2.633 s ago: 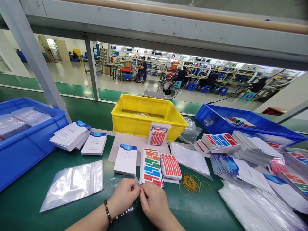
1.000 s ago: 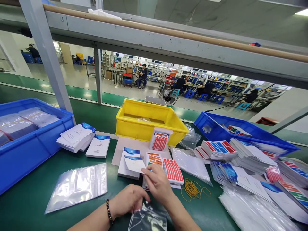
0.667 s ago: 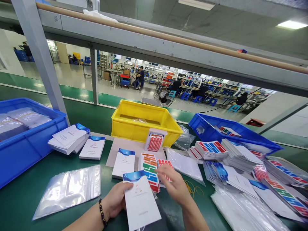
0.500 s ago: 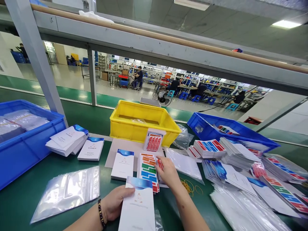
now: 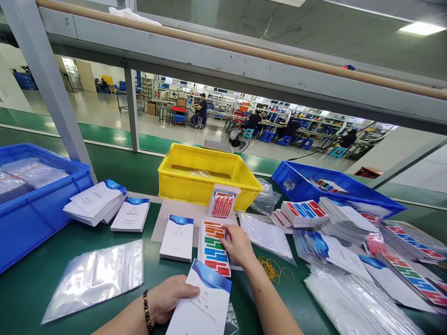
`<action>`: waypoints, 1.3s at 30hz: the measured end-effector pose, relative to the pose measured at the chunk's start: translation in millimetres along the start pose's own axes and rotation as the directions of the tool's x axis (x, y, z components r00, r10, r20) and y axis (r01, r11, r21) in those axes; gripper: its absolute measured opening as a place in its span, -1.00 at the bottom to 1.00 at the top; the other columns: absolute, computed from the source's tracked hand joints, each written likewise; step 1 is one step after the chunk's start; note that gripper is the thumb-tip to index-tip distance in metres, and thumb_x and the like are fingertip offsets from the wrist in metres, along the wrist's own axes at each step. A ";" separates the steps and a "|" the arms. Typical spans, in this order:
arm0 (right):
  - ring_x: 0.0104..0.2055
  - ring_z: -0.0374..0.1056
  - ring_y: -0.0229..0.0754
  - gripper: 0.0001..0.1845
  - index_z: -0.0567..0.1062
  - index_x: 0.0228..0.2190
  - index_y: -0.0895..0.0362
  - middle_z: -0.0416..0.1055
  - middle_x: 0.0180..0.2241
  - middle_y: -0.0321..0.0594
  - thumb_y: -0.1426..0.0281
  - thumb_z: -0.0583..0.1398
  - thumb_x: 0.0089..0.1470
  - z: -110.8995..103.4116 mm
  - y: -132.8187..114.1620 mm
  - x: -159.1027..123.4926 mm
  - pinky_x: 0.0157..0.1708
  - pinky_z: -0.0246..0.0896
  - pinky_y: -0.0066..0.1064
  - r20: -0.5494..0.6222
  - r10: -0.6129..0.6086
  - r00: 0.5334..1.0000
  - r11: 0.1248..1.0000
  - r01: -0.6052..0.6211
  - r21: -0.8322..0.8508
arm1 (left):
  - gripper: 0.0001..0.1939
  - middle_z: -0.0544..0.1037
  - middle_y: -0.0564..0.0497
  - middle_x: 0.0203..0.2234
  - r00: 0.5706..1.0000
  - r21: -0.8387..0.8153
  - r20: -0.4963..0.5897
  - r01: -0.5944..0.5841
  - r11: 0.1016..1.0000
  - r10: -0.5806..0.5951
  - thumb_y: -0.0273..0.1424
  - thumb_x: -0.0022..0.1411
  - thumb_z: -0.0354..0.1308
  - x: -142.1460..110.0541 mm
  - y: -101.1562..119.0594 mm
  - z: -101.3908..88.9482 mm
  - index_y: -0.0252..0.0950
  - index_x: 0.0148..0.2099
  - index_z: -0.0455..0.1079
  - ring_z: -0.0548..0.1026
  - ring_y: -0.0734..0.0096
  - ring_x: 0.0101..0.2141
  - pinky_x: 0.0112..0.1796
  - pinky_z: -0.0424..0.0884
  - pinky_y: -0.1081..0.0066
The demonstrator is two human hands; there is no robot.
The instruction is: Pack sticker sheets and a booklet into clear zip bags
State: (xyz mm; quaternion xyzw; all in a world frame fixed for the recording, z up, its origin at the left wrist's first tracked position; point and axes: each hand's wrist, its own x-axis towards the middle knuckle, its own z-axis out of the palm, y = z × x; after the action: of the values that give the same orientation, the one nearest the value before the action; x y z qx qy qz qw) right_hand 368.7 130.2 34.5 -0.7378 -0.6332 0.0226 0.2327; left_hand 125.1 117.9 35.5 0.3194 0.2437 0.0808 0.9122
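My left hand (image 5: 170,300) is closed on a white booklet with a blue top (image 5: 202,307), held low near the table's front edge over a clear plastic bag (image 5: 231,320). My right hand (image 5: 238,245) reaches forward with its fingers pinched at the right edge of a stack of coloured sticker sheets (image 5: 213,242). A stack of white booklets (image 5: 177,231) lies just left of the sticker sheets. The red sticker stack beneath my right hand is mostly hidden.
A yellow bin (image 5: 206,179) stands behind, with a pack of red stickers (image 5: 222,204) leaning on it. Blue bins sit at left (image 5: 38,207) and right (image 5: 335,190). Clear bags (image 5: 94,278), booklet piles (image 5: 96,200), rubber bands (image 5: 270,269) and heaped sheets (image 5: 349,232) crowd the green table.
Both hands let go of the plastic bag. My right hand picked a booklet off the stack and passed it to my left hand, then reached forward to the sticker sheets.
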 end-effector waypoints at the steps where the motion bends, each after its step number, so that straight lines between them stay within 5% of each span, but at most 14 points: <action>1: -0.11 0.28 -0.02 -0.72 0.42 -0.21 0.12 0.43 -0.21 -0.13 0.45 0.14 -0.04 -0.5 -0.2 0.1 -0.13 0.09 -0.19 0.001 0.001 1.000 1.000 -0.001 0.001 | -0.62 0.61 -0.20 -0.42 1.000 0.001 -0.002 -0.001 1.000 0.001 -0.30 -0.23 0.35 0.4 0.0 0.1 -0.45 -0.32 0.51 0.54 0.26 -0.41 -0.27 0.37 0.33; 6: -0.23 0.29 -0.05 -0.94 0.42 -0.44 0.11 0.41 -0.39 -0.21 0.43 0.14 -0.05 -2.9 -1.5 -1.5 -0.20 0.10 -0.22 0.006 -0.005 1.000 1.000 0.005 0.013 | -0.58 0.60 -0.22 -0.42 0.999 0.026 -0.051 0.010 1.000 -0.009 -0.30 -0.24 0.35 0.6 2.9 2.5 -0.47 -0.30 0.51 0.54 0.21 -0.40 -0.23 0.36 0.26; 12: -0.03 0.25 -0.01 -0.65 0.39 -0.15 0.12 0.41 -0.15 -0.10 0.47 0.14 -0.06 -0.5 1.9 -2.6 -0.06 0.05 -0.17 -0.013 -0.008 1.000 0.998 0.009 0.067 | -0.65 0.60 -0.20 -0.45 0.999 0.059 -0.033 0.020 0.998 -0.019 -0.35 -0.22 0.33 0.3 2.2 2.7 -0.46 -0.32 0.51 0.54 0.17 -0.39 -0.22 0.36 0.24; 20: -0.15 0.27 0.01 -0.74 0.46 -0.31 0.11 0.44 -0.33 -0.17 0.47 0.18 -0.16 1.3 -0.7 -1.0 -0.08 0.04 -0.13 -0.057 0.022 0.998 0.981 -0.010 0.192 | -0.57 0.61 -0.20 -0.44 0.997 0.078 -0.063 0.043 0.996 -0.039 -0.29 -0.32 0.37 0.3 2.9 5.0 -0.46 -0.34 0.52 0.54 0.23 -0.41 -0.25 0.38 0.29; 23: -0.29 0.30 -0.05 -0.94 0.44 -0.49 0.10 0.41 -0.47 -0.22 0.39 0.16 -0.10 -6.0 -2.5 -2.3 -0.19 0.12 -0.21 -0.090 0.062 0.994 0.957 -0.034 0.287 | -0.60 0.61 -0.20 -0.45 0.997 0.070 -0.076 0.035 0.997 -0.030 -0.30 -0.29 0.37 -0.2 3.3 4.6 -0.45 -0.35 0.52 0.54 0.23 -0.41 -0.27 0.38 0.30; 29: -0.56 0.27 -0.20 -0.63 0.34 -0.42 0.12 0.33 -0.60 -0.27 0.13 -0.07 0.13 -38.1 6.3 -12.6 -0.54 0.17 -0.39 -0.178 0.275 0.945 0.834 -0.143 0.532 | -0.63 0.60 -0.25 -0.32 0.998 -0.061 -0.053 -0.024 0.998 0.021 -0.31 -0.13 0.33 0.1 5.1 2.3 -0.48 -0.28 0.49 0.54 0.14 -0.28 -0.10 0.32 0.19; 34: -0.77 0.10 -0.32 -0.55 0.35 -0.56 0.14 0.19 -0.79 -0.40 0.00 0.06 -0.01 -29.7 -20.9 -35.0 -0.77 0.02 -0.50 0.030 0.237 0.971 0.761 -0.204 0.615 | -0.45 0.57 -0.28 -0.23 0.995 -0.204 -0.081 -0.077 0.976 0.061 -0.08 0.06 0.14 2.2 8.2 7.1 -0.51 -0.12 0.43 0.53 0.10 -0.21 -0.06 0.31 0.17; 39: -0.69 0.26 -0.26 -0.67 0.42 -0.56 0.14 0.33 -0.71 -0.34 0.14 0.11 -0.03 -10.1 -46.6 -50.7 -0.70 0.16 -0.48 0.155 0.171 0.973 0.814 -0.228 0.535 | -0.57 0.61 -0.20 -0.38 0.979 -0.106 -0.195 -0.077 0.991 0.055 -0.26 -0.07 0.32 -0.1 11.6 13.9 -0.46 -0.21 0.40 0.57 0.18 -0.35 -0.20 0.40 0.24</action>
State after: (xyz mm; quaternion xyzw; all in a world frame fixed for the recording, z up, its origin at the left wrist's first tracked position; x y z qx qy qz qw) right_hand 318.9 83.3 47.6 -0.7003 -0.5299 0.2641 0.3988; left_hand 132.0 119.4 52.1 0.2657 0.3149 0.1551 0.8979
